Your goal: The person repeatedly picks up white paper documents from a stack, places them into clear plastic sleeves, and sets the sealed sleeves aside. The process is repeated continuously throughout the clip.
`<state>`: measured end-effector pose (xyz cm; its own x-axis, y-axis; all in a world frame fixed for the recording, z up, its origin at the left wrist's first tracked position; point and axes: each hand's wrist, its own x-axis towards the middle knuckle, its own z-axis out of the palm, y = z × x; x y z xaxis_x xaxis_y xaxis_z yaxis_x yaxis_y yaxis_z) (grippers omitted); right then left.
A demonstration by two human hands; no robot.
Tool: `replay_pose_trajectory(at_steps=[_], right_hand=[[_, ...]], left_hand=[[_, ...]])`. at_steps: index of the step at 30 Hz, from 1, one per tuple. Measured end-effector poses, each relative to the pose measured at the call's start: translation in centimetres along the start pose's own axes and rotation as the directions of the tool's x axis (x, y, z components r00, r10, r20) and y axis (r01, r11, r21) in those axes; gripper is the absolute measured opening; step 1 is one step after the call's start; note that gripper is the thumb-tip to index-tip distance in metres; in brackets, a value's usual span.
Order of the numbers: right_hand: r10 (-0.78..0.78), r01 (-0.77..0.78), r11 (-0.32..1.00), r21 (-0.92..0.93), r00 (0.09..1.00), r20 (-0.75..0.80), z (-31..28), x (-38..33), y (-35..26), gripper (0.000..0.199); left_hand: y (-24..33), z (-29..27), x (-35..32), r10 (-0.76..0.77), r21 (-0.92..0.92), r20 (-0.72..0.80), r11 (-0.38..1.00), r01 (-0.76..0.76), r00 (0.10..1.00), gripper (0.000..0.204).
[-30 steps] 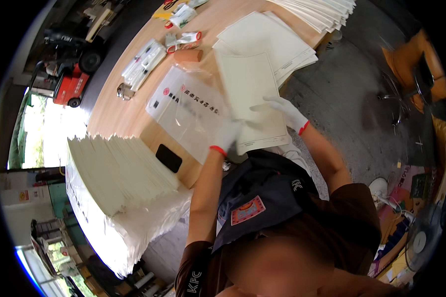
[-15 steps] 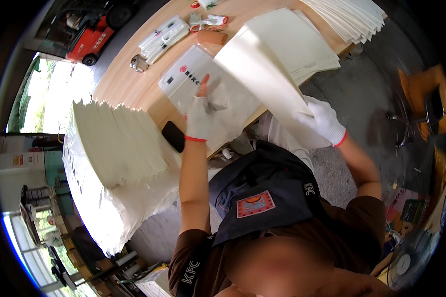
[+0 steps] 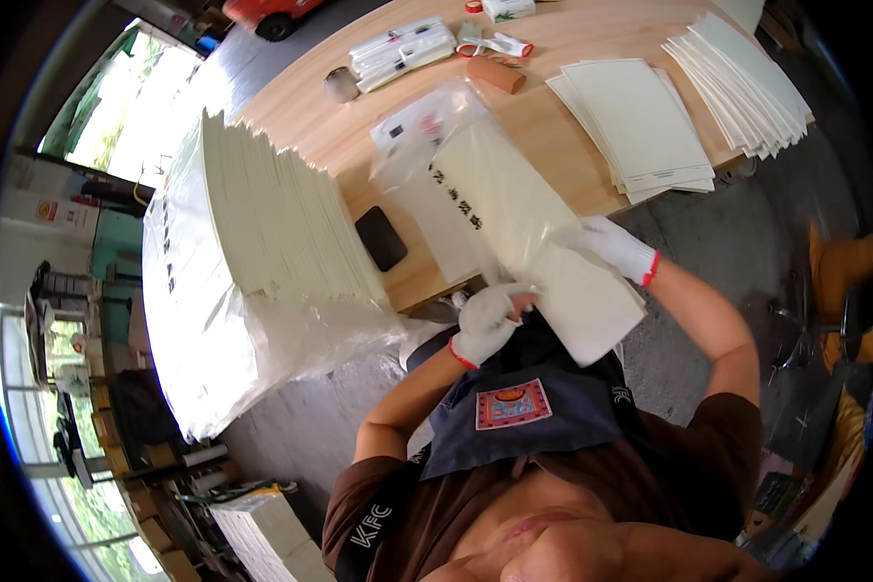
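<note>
A thin sheaf of cream-white paper (image 3: 592, 315) lies slantwise across the table's near edge. Its far part is inside a clear plastic bag (image 3: 456, 199) with dark print, and its near end sticks out of the mouth. My right hand (image 3: 623, 249), in a white glove with a red cuff, grips the sheaf's right edge; its fingertips are partly hidden. At the left side of the bag's mouth, my left hand (image 3: 490, 322), gloved with bare fingertips, pinches the plastic. More flat plastic (image 3: 407, 160) lies under the bag.
A tall paper stack in plastic wrapping (image 3: 281, 223) stands left, beside a black phone (image 3: 381, 239). Farther back are packed bags (image 3: 403, 53), a metal tin (image 3: 340, 84), scissors (image 3: 500, 44) and a brown block (image 3: 496, 75). Paper piles (image 3: 635, 126) and fanned sheaves (image 3: 737, 87) lie right.
The paper sheaf has gone from my raised right hand into the plastic bag, far end first. My left hand has drawn back toward me to the bag's mouth. The view has shifted.
</note>
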<state>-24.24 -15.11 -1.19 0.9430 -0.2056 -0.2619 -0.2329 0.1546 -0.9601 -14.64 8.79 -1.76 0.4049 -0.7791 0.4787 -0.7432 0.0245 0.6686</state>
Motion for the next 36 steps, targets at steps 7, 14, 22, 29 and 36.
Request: replay_pose_trajectory(at_steps=[7, 14, 22, 29, 36], right_hand=[[-0.165, 0.102, 0.392, -0.914, 0.985, 0.039, 6.3, 5.7, 2.1, 0.031], [-0.665, 0.433, 0.242, -0.869, 0.726, 0.177, 10.2, -1.5, 0.9, 0.036], [-0.181, -0.149, 0.107, -0.983, 0.969, -0.167, 4.7, 2.1, 4.7, 0.020], [-0.207, -0.006, 0.109, -0.994, 0.978, -0.028, 6.9, -5.3, 2.6, 0.021], [0.141, -0.054, 0.136, -0.989, 0.989, -0.034, 8.1, -13.6, 7.2, 0.024]], left_hand=[[3.7, 1.5, 10.0, 0.077, 0.066, 0.036, 0.995, -0.079, 0.996, 0.044], [-3.9, -0.4, 2.4, -0.492, -0.276, 0.170, 0.808, 0.521, 0.854, 0.025], [-7.3, -0.5, -6.7, -0.227, 0.545, -0.147, 0.794, 0.270, 0.963, 0.017], [-2.8, -5.8, -11.1, -0.298, 0.452, -0.256, 0.804, 0.386, 0.920, 0.017], [1.4, -4.5, -18.7, -0.306, 0.300, -0.090, 0.899, 0.319, 0.948, 0.023]])
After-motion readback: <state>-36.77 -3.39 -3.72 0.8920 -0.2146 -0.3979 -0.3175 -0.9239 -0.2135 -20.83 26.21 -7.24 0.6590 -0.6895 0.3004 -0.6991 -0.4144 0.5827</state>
